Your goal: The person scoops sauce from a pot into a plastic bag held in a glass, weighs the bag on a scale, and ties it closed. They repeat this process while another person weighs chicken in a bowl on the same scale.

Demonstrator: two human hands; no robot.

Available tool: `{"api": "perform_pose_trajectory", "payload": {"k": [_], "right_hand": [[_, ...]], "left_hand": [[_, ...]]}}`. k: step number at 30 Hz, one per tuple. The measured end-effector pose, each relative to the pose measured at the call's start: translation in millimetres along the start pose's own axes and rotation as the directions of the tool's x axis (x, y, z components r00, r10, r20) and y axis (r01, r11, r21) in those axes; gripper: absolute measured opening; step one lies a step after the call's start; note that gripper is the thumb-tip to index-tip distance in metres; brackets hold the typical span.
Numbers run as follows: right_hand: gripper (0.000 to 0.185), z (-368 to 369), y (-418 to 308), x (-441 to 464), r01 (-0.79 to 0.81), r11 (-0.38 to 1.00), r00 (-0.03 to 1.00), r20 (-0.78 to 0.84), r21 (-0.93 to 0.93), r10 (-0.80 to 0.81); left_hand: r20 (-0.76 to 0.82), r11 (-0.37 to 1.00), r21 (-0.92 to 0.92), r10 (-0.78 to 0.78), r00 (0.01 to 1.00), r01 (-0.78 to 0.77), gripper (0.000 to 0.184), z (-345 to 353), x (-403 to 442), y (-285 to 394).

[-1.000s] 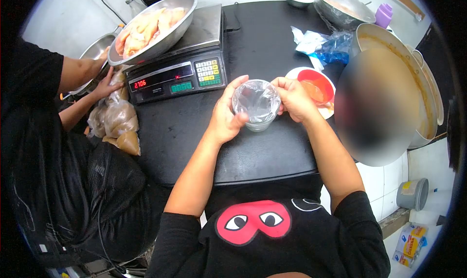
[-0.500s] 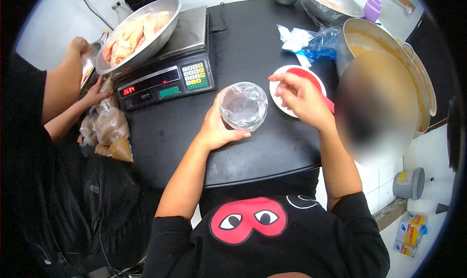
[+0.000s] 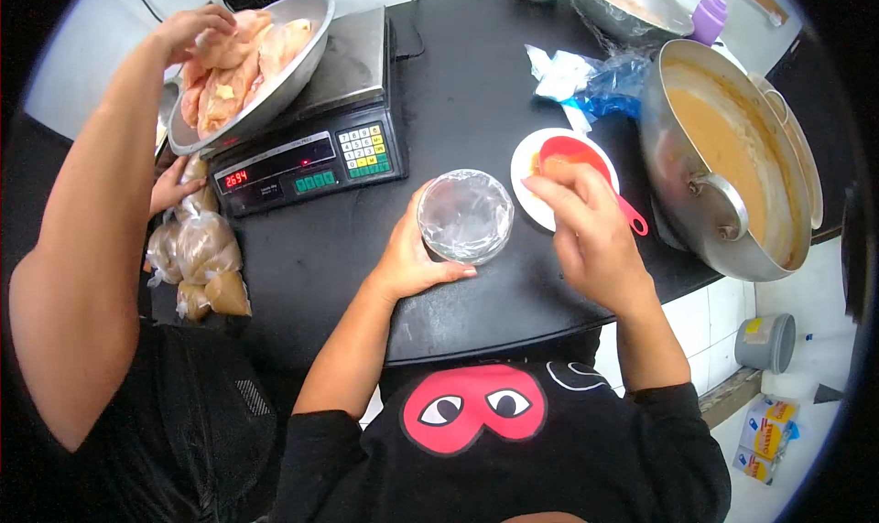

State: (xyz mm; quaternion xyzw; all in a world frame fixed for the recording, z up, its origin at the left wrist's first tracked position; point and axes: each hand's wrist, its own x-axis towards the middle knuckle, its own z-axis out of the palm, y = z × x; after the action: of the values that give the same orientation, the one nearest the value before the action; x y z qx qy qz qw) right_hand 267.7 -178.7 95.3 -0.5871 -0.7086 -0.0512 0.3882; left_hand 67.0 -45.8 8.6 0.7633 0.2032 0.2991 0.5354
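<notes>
My left hand is wrapped round the side of a clear round container lined with a thin plastic bag. The container stands upright on the black table. To its right, my right hand hovers over the near edge of a white plate, fingers loosely bent and apart, with nothing visible in them. On that plate lies a red scoop, its handle pointing right past my hand. My fingers partly hide the scoop and the plate.
A large pot of brown sauce stands right. A digital scale carries a metal bowl of raw chicken; a co-worker's hand reaches into it. Tied bags of brown sauce lie left. Blue-white plastic lies behind the plate.
My right hand has moved down and toward me, its fingers bending more. My left hand still holds the container. The co-worker's upper hand has moved onto the chicken.
</notes>
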Motion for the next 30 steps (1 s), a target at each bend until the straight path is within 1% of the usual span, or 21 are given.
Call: {"api": "perform_pose_trajectory", "payload": {"k": [1,3,4,5,6,8,9,11,12,13,14,15,17,19,21,22,24,25,28,30], "right_hand": [[0.041,-4,-8,8,0.059,0.997,0.996,0.063,-0.049,-0.056],[0.040,10,-23,16,0.142,0.989,0.975,0.179,-0.038,-0.133],[0.040,15,-26,18,0.187,0.982,0.957,0.233,-0.031,-0.175],[0.034,19,-21,17,0.182,0.983,0.862,0.480,0.008,-0.163],[0.034,20,-19,18,0.176,0.984,0.856,0.488,0.037,-0.171],[0.036,14,-18,24,0.161,0.983,0.843,0.506,0.086,-0.182],[0.036,5,-18,27,0.147,0.984,0.895,0.409,0.098,-0.175],[0.037,-22,-19,30,0.116,0.986,0.969,0.203,0.118,-0.138],[0.038,-32,-14,23,0.087,0.995,0.990,0.107,0.056,-0.093],[0.037,-41,-6,15,0.007,1.000,0.996,0.092,-0.013,-0.006],[0.035,-49,2,6,-0.072,0.994,0.994,0.071,-0.081,0.078],[0.033,-53,12,-6,-0.188,0.966,0.974,0.093,-0.176,0.206],[0.029,-53,27,-29,-0.396,0.842,0.884,0.098,-0.366,0.458],[0.026,-50,34,-40,-0.408,0.796,0.870,0.074,-0.448,0.487],[0.023,-43,41,-47,-0.409,0.760,0.864,0.054,-0.505,0.501],[0.023,-39,43,-50,-0.426,0.754,0.858,0.042,-0.500,0.512],[0.023,-29,46,-51,-0.442,0.762,0.857,0.028,-0.474,0.515],[0.023,-25,48,-52,-0.399,0.767,0.875,0.040,-0.503,0.482],[0.022,-18,55,-57,-0.381,0.751,0.883,0.030,-0.539,0.469],[0.025,-12,59,-63,-0.390,0.754,0.879,0.031,-0.528,0.476]], "left_hand": [[0.006,1.000,0.012,0.002,1.000,-0.002,0.108,0,-1,2],[0.014,0.999,0.043,0.007,1.000,-0.007,0.108,0,2,5],[0.024,0.993,0.111,0.045,0.999,-0.047,0.110,-2,3,2],[0.022,0.997,0.078,0.019,1.000,-0.020,0.110,-1,2,0],[0.023,0.999,0.044,-0.007,1.000,0.006,0.110,-1,1,-1],[0.011,0.997,0.077,-0.010,1.000,0.009,0.114,-2,-1,-3],[0.007,0.996,0.088,-0.012,1.000,0.011,0.116,0,-1,-4],[0.018,0.999,0.043,0.003,1.000,-0.003,0.121,0,-1,1],[0.026,1.000,0.022,0.013,1.000,-0.013,0.124,-2,0,3],[0.048,0.993,0.114,0.025,0.999,-0.030,0.131,-4,-1,4],[0.047,0.993,0.115,0.012,0.999,-0.017,0.132,-5,0,5],[0.047,0.993,0.115,-0.003,0.999,-0.002,0.132,-4,-1,5],[0.046,0.995,0.097,-0.031,0.998,0.027,0.133,-3,-1,5],[0.042,0.997,0.065,-0.052,0.998,0.049,0.133,0,-1,0],[0.048,0.998,-0.046,-0.039,0.998,0.041,0.132,3,0,-3],[0.045,0.995,-0.095,-0.032,0.998,0.036,0.131,3,-1,-3],[0.036,1.000,0.014,0.000,0.999,0.000,0.130,2,-1,-3],[0.033,0.997,0.071,0.016,0.999,-0.019,0.130,0,-1,-3],[0.036,0.994,0.096,-0.048,0.998,0.044,0.128,0,-1,3],[0.037,0.996,0.083,-0.045,0.998,0.041,0.127,1,-1,2]]}}
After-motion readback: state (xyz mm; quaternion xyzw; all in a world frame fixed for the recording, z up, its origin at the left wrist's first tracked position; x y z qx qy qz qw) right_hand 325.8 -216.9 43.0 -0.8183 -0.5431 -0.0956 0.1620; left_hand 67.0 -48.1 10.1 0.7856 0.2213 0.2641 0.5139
